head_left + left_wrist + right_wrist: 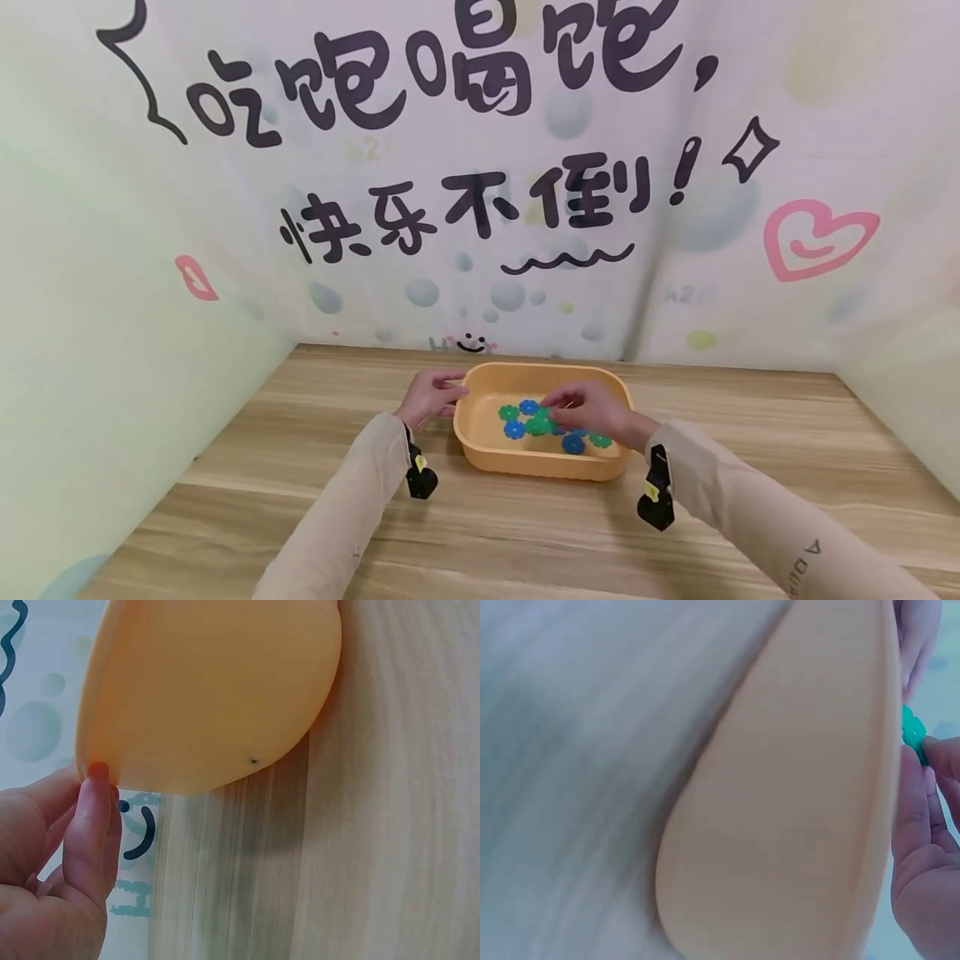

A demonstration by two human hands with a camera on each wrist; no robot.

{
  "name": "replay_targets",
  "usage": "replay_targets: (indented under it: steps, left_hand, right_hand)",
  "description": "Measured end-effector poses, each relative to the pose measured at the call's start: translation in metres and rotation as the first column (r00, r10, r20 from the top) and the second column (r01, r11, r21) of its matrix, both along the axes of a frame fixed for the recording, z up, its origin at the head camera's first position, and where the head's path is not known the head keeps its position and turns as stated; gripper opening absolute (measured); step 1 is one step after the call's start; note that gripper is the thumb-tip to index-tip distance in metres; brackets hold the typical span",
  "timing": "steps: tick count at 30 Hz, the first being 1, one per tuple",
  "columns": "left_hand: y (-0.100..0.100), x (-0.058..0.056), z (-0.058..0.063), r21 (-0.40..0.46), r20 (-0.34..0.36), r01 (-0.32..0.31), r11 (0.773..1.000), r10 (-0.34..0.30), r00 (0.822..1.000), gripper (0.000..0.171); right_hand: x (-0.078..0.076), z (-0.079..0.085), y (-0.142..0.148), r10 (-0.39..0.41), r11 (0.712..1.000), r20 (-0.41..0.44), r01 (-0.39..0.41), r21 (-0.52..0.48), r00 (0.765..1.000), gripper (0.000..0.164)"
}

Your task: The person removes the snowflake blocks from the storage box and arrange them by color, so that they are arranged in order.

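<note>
An orange plastic basin (pixel 517 462) sits on the table, with several green and blue flower-shaped discs inside. My left hand (pixel 429 398) pinches the basin's left rim between thumb and fingers, also seen in the left wrist view, where the hand (pixel 60 855) is at the rim's edge. Over the basin's right half, my right hand (pixel 596 412) pinches a green flower-shaped disc (pixel 913 735) between thumb and fingertips. Below it lie a blue disc (pixel 573 444) and a green disc (pixel 601 440), partly shaded by the hand. Another blue disc (pixel 513 429) lies further left.
The wood-grain table (pixel 480 542) spreads around the basin on all sides. Behind it hangs a white printed cloth (pixel 465 292) with black lettering, close to the table's back edge. A pale wall (pixel 97 350) borders the left side.
</note>
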State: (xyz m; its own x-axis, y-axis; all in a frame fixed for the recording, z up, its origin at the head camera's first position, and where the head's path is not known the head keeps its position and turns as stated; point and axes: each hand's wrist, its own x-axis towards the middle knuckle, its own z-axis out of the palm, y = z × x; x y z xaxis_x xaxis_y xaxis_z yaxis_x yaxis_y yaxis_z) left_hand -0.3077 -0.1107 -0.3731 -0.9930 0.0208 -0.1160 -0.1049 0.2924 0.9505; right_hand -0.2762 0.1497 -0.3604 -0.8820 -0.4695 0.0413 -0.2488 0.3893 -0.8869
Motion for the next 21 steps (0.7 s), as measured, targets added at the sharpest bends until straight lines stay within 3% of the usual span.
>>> replay_targets:
  steps: [6,14,21]
  left_hand:
    - [0.0,0.0,0.001,0.006,0.01,-0.005,1.0,0.004,1.0,0.035]
    - [0.0,0.001,-0.001,0.025,-0.004,-0.009,1.0,0.009,1.0,0.035]
    - [-0.001,0.0,-0.001,0.038,-0.005,-0.002,0.999,0.003,1.0,0.035]
  right_hand:
    - [0.019,0.009,-0.014,0.071,0.997,0.004,-0.071,-0.018,0.997,0.02]
    - [0.039,0.011,-0.037,0.147,0.986,0.098,-0.138,-0.092,0.984,0.019]
    - [0.056,0.004,-0.053,0.153,0.988,-0.018,-0.153,0.014,0.988,0.012]
